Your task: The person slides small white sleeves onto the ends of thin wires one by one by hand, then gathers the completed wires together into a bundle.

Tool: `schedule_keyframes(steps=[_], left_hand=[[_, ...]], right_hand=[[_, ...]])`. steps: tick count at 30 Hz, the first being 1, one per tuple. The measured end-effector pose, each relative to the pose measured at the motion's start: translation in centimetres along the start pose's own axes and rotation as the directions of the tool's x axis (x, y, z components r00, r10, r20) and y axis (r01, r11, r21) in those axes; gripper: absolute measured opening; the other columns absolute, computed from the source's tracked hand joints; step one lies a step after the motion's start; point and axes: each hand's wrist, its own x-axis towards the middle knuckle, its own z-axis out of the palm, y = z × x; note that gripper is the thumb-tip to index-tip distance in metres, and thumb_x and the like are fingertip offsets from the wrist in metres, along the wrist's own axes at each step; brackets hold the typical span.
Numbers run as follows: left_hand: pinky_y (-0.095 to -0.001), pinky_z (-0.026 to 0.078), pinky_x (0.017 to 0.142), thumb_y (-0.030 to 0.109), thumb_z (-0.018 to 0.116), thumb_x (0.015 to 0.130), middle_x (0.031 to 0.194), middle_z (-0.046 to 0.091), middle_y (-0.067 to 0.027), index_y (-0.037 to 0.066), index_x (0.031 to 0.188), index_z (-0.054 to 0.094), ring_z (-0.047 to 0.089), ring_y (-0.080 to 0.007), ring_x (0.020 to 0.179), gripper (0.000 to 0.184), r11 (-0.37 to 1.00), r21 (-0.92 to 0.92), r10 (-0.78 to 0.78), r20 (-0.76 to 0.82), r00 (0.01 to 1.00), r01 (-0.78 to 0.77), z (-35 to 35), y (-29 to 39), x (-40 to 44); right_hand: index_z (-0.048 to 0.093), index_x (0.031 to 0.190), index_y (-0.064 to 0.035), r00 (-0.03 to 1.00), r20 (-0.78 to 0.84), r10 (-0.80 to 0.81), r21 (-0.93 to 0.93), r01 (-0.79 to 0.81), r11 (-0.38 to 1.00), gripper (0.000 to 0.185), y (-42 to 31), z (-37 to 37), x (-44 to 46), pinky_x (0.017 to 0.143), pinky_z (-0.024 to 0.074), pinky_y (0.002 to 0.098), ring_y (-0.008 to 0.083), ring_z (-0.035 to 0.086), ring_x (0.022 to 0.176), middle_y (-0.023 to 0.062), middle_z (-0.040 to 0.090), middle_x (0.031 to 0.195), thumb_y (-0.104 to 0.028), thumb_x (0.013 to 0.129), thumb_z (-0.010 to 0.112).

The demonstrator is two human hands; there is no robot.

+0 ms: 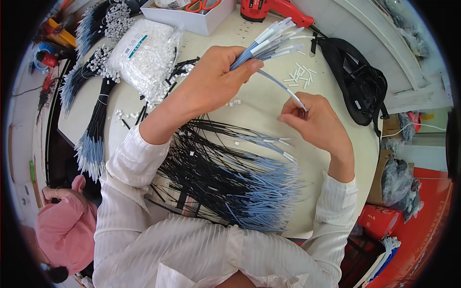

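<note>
My left hand (213,79) is closed around a bundle of blue-grey wires with white sleeved ends (261,43), which fan out to the upper right. One wire (273,79) curves from the bundle down to my right hand (317,122), whose fingers pinch near its white sleeved end (296,97). Below both hands a wide spread of black wires with blue-grey ends (230,177) lies on the table. Small loose white tubes (300,76) lie on the table above my right hand.
A clear bag of white connectors (144,53), tied wire bundles (98,125) and a white box (197,19) stand left and behind. A red heat gun (276,10) and black pouch (357,77) are at the back right. A person in pink (67,225) is at lower left.
</note>
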Motion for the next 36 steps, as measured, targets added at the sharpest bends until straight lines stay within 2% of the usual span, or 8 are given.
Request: schedule_keyframes(steps=[3, 7, 16, 19, 22, 25, 32, 36], left_hand=[[-0.0222, 0.028, 0.053, 0.027, 0.058, 0.099, 0.07, 0.043, 0.0079, 0.0, 0.107, 0.068, 0.035, -0.0024, 0.063, 0.03, 1.0, 0.01, -0.019, -0.012, 1.0, 0.019, -0.1, 0.2, 0.0], [-0.0226, 0.029, 0.053, 0.027, 0.059, 0.099, 0.069, 0.045, 0.0066, 0.0, 0.095, 0.066, 0.036, -0.0027, 0.062, 0.028, 0.999, 0.019, -0.028, 0.009, 1.0, 0.027, -0.2, 0.4, -0.1], [-0.0273, 0.047, 0.064, 0.02, 0.053, 0.1, 0.074, 0.064, -0.0068, -0.002, 0.097, 0.059, 0.061, -0.0118, 0.07, 0.023, 0.96, 0.224, 0.12, 0.2, 0.972, -0.165, 1.6, 0.1, -0.9], [-0.0261, 0.04, 0.056, 0.023, 0.055, 0.1, 0.067, 0.053, 0.0002, 0.0, 0.095, 0.059, 0.048, -0.0076, 0.062, 0.024, 0.981, 0.181, 0.028, 0.21, 0.977, -0.067, 1.6, 0.8, -1.0], [-0.0252, 0.034, 0.053, 0.026, 0.057, 0.1, 0.066, 0.045, 0.005, 0.001, 0.092, 0.058, 0.039, -0.0056, 0.06, 0.026, 0.992, 0.119, 0.014, 0.171, 0.985, -0.035, 0.9, 0.7, -0.7], [-0.0245, 0.032, 0.053, 0.028, 0.058, 0.099, 0.067, 0.043, 0.0072, 0.002, 0.09, 0.057, 0.037, -0.0047, 0.061, 0.028, 0.999, 0.049, -0.001, 0.135, 0.991, -0.006, 0.1, 0.9, -0.3], [-0.0277, 0.036, 0.053, 0.026, 0.057, 0.099, 0.068, 0.054, 0.0032, 0.001, 0.091, 0.059, 0.045, -0.0057, 0.061, 0.026, 0.984, 0.174, 0.003, 0.21, 0.978, -0.041, 0.7, 0.9, -0.7], [-0.0384, 0.043, 0.058, 0.021, 0.056, 0.098, 0.071, 0.061, -0.0135, -0.001, 0.095, 0.058, 0.056, -0.0284, 0.062, 0.022, 0.929, 0.332, 0.085, 0.242, 0.967, -0.164, 2.0, 0.9, -1.2]], right_hand=[[0.064, 0.081, 0.0008, 0.965, 0.239, -0.105, -0.01, 0.111, 0.994, 0.018, 0.3, 0.7, -0.1, 0.066, 0.0485, 0.036, 0.0266, 0.062, 0.068, 0.0127, 0.063, 0.076, -0.012, 0.076, 0.075], [0.063, 0.082, -0.0008, 0.957, 0.092, -0.274, -0.3, 0.289, 0.909, 0.015, -0.1, 4.1, -0.2, 0.068, 0.0477, 0.0388, 0.0322, 0.06, 0.078, 0.0106, 0.059, 0.086, -0.009, 0.076, 0.074], [0.064, 0.081, -0.0025, 0.872, -0.338, -0.354, -0.188, 0.306, 0.933, 0.015, -0.7, 1.0, -0.1, 0.071, 0.048, 0.0385, 0.0295, 0.061, 0.081, 0.0111, 0.061, 0.08, -0.011, 0.076, 0.075], [0.063, 0.087, -0.0008, 0.867, -0.426, -0.258, -0.097, 0.239, 0.966, 0.024, -0.8, 0.9, -0.3, 0.072, 0.0484, 0.0378, 0.0306, 0.061, 0.083, 0.0128, 0.063, 0.086, -0.013, 0.073, 0.078], [0.062, 0.097, -0.0008, 0.916, -0.314, -0.249, -0.369, 0.124, 0.921, 0.036, 0.1, -1.1, -1.1, 0.076, 0.0483, 0.0381, 0.0313, 0.061, 0.089, 0.0139, 0.062, 0.091, -0.017, 0.07, 0.081], [0.06, 0.101, -0.0018, 0.965, 0.012, -0.262, -0.447, 0.24, 0.862, 0.046, 1.3, -0.6, -2.0, 0.078, 0.0461, 0.0376, 0.0301, 0.058, 0.09, 0.011, 0.06, 0.088, -0.023, 0.067, 0.083], [0.054, 0.073, -0.0027, 0.968, 0.072, -0.242, -0.626, 0.232, 0.744, 0.008, 1.2, 3.2, -1.1, 0.071, 0.0437, 0.0429, 0.032, 0.057, 0.081, 0.0122, 0.055, 0.076, -0.004, 0.073, 0.062], [0.059, 0.074, 0.0025, 0.967, -0.062, -0.245, -0.46, 0.19, 0.867, 0.007, 1.3, 2.0, -0.4, 0.066, 0.045, 0.0442, 0.0366, 0.057, 0.07, 0.0176, 0.059, 0.07, -0.004, 0.076, 0.061]])
